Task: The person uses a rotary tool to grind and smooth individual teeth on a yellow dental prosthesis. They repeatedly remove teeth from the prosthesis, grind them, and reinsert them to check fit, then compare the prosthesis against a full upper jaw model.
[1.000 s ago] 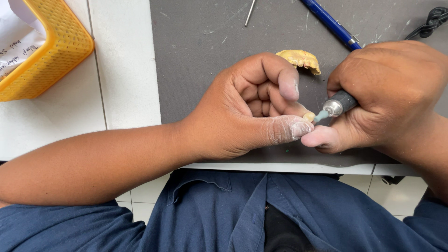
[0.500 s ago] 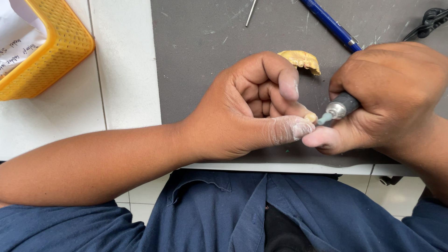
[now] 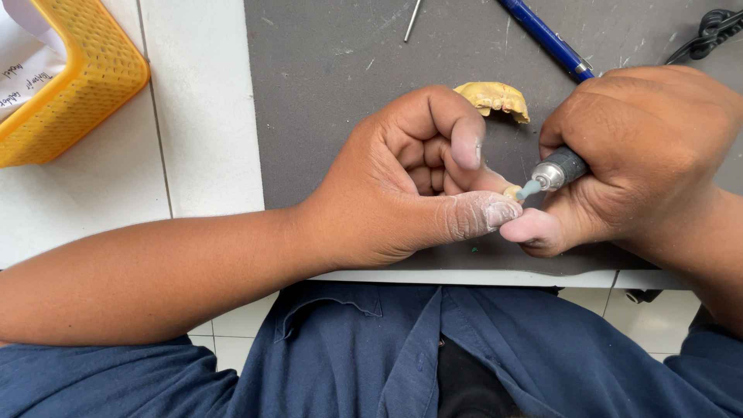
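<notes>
My left hand point(image 3: 410, 186) pinches a tiny cream-coloured piece point(image 3: 511, 191) between its dusty thumb and fingers, over the front part of a grey mat point(image 3: 333, 85). My right hand point(image 3: 635, 155) grips a metal-nosed rotary handpiece point(image 3: 559, 170). Its small pale blue tip point(image 3: 530, 188) touches the tiny piece. My right thumb rests against my left thumb. A yellowish dental cast point(image 3: 495, 98) lies on the mat just behind my left hand.
A yellow perforated basket point(image 3: 93, 77) with paper in it stands at the far left on the white tiled table. A blue pen point(image 3: 546, 37), a thin metal pin point(image 3: 412, 20) and a black cable point(image 3: 708, 31) lie along the mat's far side.
</notes>
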